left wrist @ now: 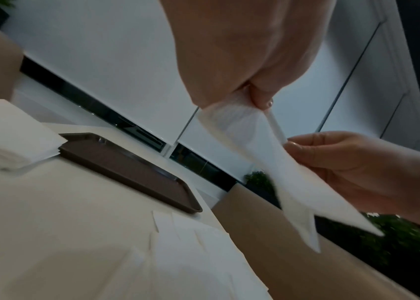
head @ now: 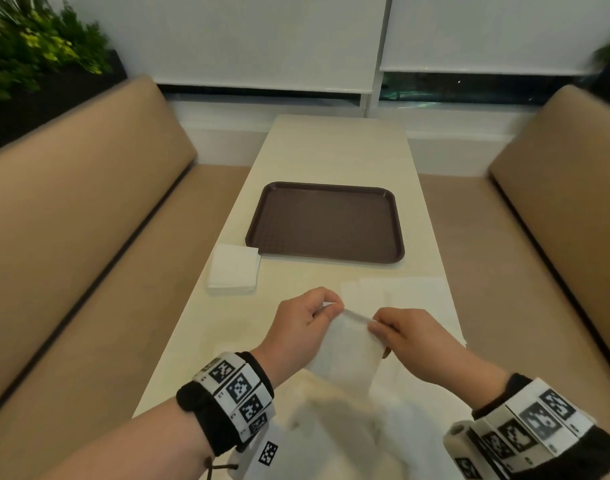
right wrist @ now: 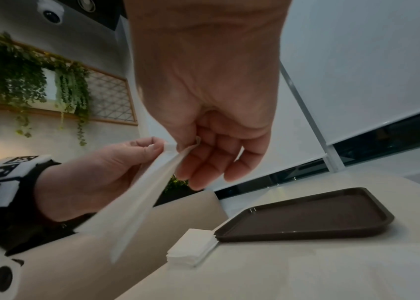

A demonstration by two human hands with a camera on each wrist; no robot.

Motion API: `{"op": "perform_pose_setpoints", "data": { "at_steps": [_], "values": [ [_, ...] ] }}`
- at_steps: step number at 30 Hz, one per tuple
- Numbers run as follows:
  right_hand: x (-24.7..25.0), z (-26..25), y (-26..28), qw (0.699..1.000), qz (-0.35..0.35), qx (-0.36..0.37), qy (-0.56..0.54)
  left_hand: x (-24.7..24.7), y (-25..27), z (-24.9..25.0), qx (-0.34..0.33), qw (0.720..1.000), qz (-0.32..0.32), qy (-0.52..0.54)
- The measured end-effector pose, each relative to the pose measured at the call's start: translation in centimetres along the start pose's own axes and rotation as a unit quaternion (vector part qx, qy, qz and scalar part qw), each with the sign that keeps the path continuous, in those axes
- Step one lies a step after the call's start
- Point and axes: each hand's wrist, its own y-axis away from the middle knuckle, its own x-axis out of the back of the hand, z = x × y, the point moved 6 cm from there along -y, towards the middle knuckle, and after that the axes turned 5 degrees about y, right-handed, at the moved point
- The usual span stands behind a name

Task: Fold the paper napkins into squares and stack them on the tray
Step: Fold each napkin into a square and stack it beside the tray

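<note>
Two tan bench seats (head: 89,209) run down the left & right edges of the head view, w/ a long cream table (head: 334,150) between them in the centre. Mid-frame on the table sits a dark brown tray (head: 326,221), its textured floor bare. Just off the tray's lower-left corner lies a stack of folded white napkins (head: 233,270), one corner touching or nearly touching the rim; can't tell which. Flat unfolded napkins (head: 411,289) lie spread at centre-right, pale against the tabletop & hard to count.

Low centre, both hands are up off the table. The left hand (head: 302,318) pinches one top corner of a white napkin (head: 348,351) btwn thumb & fingers; the right hand (head: 412,336) pinches the other end of the same top edge. The sheet hangs down from that edge, its bottom blurred.

Left wrist view adds what the head view lacks: the held napkin is doubled, two layers trailing to separate points at lower right, & the tray's raised rim in profile. Right wrist view shows the right hand's other fingers loosely curled under the pinch, plus hanging plants (right wrist: 31,81) at upper left & a dome camera (right wrist: 50,13) at top left. Both wrist views cut the forearms off at the top edge.
</note>
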Motion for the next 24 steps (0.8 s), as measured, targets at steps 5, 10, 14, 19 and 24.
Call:
{"op": "perform_pose_setpoints", "data": {
  "at_steps": [5,10,14,19,24],
  "values": [
    [0.8,-1.2,-1.3,0.999,0.036,0.017,0.021,0.9,-0.2,-1.5,0.066,0.995,-0.021,0.066],
    [0.5,-1.1,-1.4,0.999,-0.029,0.013,0.016,1.2,1.2,-3.5,0.070,0.997,-0.032,0.014],
    [0.6,1.4,-1.1,0.999,-0.023,-0.039,0.013,4.9,1.5,-7.9,0.136,0.987,0.081,0.042],
    [-0.7,4.6,1.2,0.993,-0.014,-0.116,-0.019,13.4,1.6,-18.8,0.313,0.936,0.158,0.039],
    [-4.1,5.2,2.6,0.987,-0.064,-0.147,-0.024,16.0,-1.7,-24.3,0.364,0.922,0.127,-0.040]
  ]
}}
